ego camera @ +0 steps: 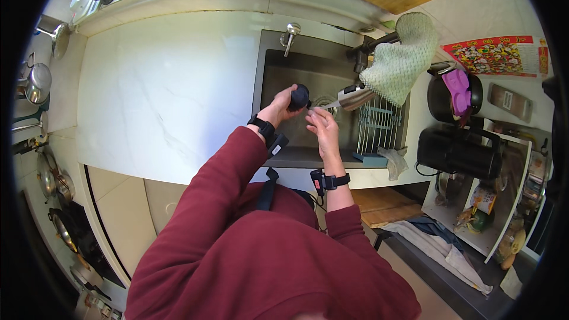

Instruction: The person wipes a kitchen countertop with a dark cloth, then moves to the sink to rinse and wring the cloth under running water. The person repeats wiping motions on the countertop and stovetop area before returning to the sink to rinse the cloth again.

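Over the dark sink (284,142), my left hand (279,106) is closed around a dark rounded object (299,98), whose kind I cannot tell. My right hand (324,130) is just to the right of it with the fingers partly curled; its fingertips are near the object's small dark end, and whether they touch it is unclear. Water runs from the faucet head (355,97) towards my right fingertips. Below my hands lies the sink drain (326,106), partly hidden. Black straps with small boxes sit on both my wrists.
A light green mesh cloth (406,58) hangs over the faucet arm. A dish rack (378,124) stands at the sink's right, with a grey rag (393,162) at the front rim. White countertop (169,93) extends left. A black appliance (458,152) stands on the right.
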